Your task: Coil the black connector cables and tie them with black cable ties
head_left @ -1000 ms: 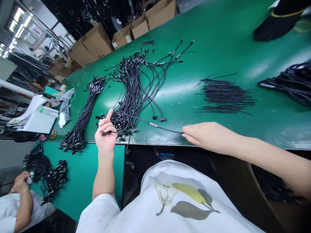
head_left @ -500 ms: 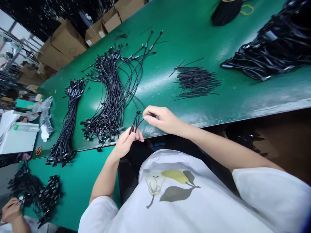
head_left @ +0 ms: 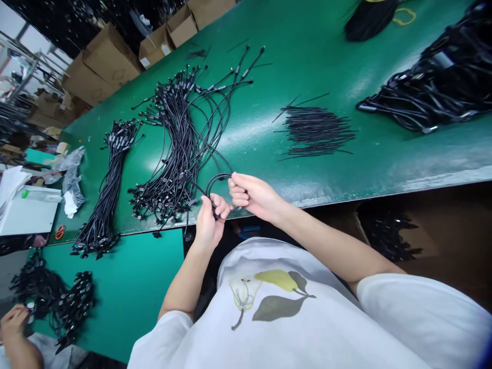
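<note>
Both my hands meet at the near edge of the green table (head_left: 346, 169), holding one black cable (head_left: 217, 179) bent into a small loop. My left hand (head_left: 210, 220) is closed round the lower part of the loop. My right hand (head_left: 253, 196) pinches the loop's right side, fingers curled. Just left of my hands lies a big fanned pile of the same black cables with connectors (head_left: 180, 148).
A tighter cable bundle (head_left: 107, 189) lies further left, a heap of thin black ties (head_left: 315, 132) to the right, and a large cable heap (head_left: 430, 92) at far right. Cardboard boxes (head_left: 111, 56) line the far edge. Another person's hand (head_left: 13, 320) works on cables at bottom left.
A second ago my hands were apart, stretching the cable straight along the table edge. They have come together and the cable is now coiled into a loop between them.
</note>
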`<state>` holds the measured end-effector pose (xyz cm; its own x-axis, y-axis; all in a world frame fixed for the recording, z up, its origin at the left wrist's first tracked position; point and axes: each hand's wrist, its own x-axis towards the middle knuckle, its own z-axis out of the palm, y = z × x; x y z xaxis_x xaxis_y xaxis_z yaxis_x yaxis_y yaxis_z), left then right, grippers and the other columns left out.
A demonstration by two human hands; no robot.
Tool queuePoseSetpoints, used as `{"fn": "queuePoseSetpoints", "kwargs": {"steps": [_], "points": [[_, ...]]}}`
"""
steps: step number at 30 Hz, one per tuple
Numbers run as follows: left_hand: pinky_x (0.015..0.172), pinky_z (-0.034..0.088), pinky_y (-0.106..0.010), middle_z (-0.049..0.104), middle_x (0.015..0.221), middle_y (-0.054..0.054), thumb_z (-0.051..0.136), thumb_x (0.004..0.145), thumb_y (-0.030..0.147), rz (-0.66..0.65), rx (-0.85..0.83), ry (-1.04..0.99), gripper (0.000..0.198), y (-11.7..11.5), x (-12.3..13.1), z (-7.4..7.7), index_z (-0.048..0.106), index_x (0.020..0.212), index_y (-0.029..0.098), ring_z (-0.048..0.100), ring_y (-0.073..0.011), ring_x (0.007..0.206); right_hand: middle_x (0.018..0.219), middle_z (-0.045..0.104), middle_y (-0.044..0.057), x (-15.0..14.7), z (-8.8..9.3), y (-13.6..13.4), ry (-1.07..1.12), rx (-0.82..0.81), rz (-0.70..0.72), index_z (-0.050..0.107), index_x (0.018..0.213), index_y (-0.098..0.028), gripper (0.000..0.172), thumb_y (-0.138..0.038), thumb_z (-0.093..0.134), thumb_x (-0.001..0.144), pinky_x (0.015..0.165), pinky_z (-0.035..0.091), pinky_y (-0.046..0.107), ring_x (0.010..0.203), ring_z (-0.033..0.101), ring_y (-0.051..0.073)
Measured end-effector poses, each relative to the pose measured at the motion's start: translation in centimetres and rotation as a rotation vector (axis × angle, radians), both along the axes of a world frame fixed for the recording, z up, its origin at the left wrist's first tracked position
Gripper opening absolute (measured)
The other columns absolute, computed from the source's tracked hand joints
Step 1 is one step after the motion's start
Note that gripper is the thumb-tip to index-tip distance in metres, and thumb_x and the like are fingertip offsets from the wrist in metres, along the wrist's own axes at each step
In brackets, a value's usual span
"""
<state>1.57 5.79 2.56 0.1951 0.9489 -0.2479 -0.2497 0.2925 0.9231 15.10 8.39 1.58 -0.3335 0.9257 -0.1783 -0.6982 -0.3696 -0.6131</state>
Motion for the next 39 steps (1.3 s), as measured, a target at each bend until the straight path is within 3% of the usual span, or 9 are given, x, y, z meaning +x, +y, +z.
{"fn": "queuePoseSetpoints", "kwargs": {"steps": [3,7,11,18,22,26,31,35,39], "points": [[0.067,0.042,-0.027,0.029,0.057,0.007,0.046,0.09,0.06,-0.073,0.057,0.101,0.043,-0.2,-0.6,-0.2,0.047,0.075,0.02,0.034,-0.0094,0.051,0.061,0.03,-0.007,0.4,0.8,-0.6,0.049,-0.005,0.05,0.045,0.07,-0.019,0.043,-0.052,0.071,0.075,0.047,0.035,0.02,0.052,0.032,0.006],[0.063,0.038,-0.027,0.041,0.062,0.005,0.047,0.091,0.056,-0.15,0.189,0.386,0.038,-0.9,-1.3,-1.0,0.054,0.097,0.02,0.042,-0.0118,0.059,0.093,0.05,0.003,-0.5,1.5,-2.3,-0.196,0.107,-0.211,0.055,0.078,-0.02,0.038,-0.057,0.065,0.079,0.059,0.047,0.022,0.082,0.053,0.013],[0.062,0.039,-0.028,0.047,0.063,0.002,0.05,0.089,0.058,-0.333,0.131,0.416,0.043,-1.3,-1.3,-1.7,0.051,0.074,0.018,0.044,-0.0122,0.061,0.122,0.049,0.008,-1.0,1.7,-3.3,-0.358,0.247,-0.243,0.061,0.088,-0.019,0.045,-0.064,0.063,0.078,0.057,0.05,0.021,0.094,0.058,0.016],[0.078,0.047,-0.03,0.036,0.06,0.008,0.064,0.084,0.051,0.014,0.041,0.0,0.032,-0.8,-0.5,-0.5,0.058,0.092,0.02,0.034,-0.0072,0.052,0.095,0.063,0.004,-0.1,0.3,-1.5,-0.32,0.152,-0.264,0.061,0.096,-0.019,0.05,-0.067,0.056,0.082,0.082,0.051,0.026,0.09,0.061,0.014],[0.07,0.046,-0.029,0.031,0.054,0.008,0.055,0.087,0.058,-0.066,-0.037,-0.085,0.042,-0.8,-0.6,0.2,0.062,0.084,0.017,0.032,-0.0076,0.049,0.092,0.063,0.003,0.1,-0.6,-1.4,-0.322,0.159,-0.225,0.061,0.09,-0.019,0.049,-0.066,0.06,0.08,0.081,0.051,0.027,0.086,0.06,0.013],[0.064,0.043,-0.026,0.033,0.058,0.007,0.063,0.086,0.045,-0.056,-0.101,-0.18,0.027,-0.9,-0.7,-0.1,0.063,0.086,0.018,0.033,-0.0071,0.051,0.086,0.061,0.001,-0.2,-0.7,-1.6,-0.328,0.144,-0.227,0.06,0.087,-0.02,0.04,-0.058,0.067,0.078,0.08,0.051,0.027,0.082,0.059,0.012],[0.079,0.046,-0.033,0.049,0.066,0.001,0.055,0.088,0.055,-0.177,-0.102,-0.14,0.038,-1.5,-0.1,-0.8,0.063,0.081,0.018,0.051,-0.0132,0.067,0.08,0.058,-0.002,-0.4,0.3,-1.3,-0.21,0.036,-0.286,0.059,0.086,-0.02,0.037,-0.054,0.07,0.075,0.079,0.051,0.025,0.078,0.058,0.01],[0.082,0.045,-0.034,0.04,0.056,0.003,0.052,0.087,0.061,-0.242,-0.059,-0.158,0.046,-2.2,0.6,-1.1,0.055,0.067,0.019,0.052,-0.0147,0.065,0.082,0.059,-0.001,-0.3,0.7,-1.0,-0.113,-0.028,-0.273,0.064,0.082,-0.019,0.033,-0.044,0.08,0.068,0.087,0.049,0.024,0.08,0.057,0.009],[0.08,0.045,-0.034,0.034,0.051,0.007,0.056,0.083,0.063,-0.179,-0.006,-0.14,0.047,-2.2,-0.6,0.4,0.051,0.067,0.02,0.043,-0.0116,0.052,0.095,0.066,0.001,-0.2,1.0,-1.4,0.043,-0.076,-0.182,0.067,0.082,-0.019,0.033,-0.044,0.081,0.067,0.096,0.048,0.029,0.093,0.06,0.012]]}}
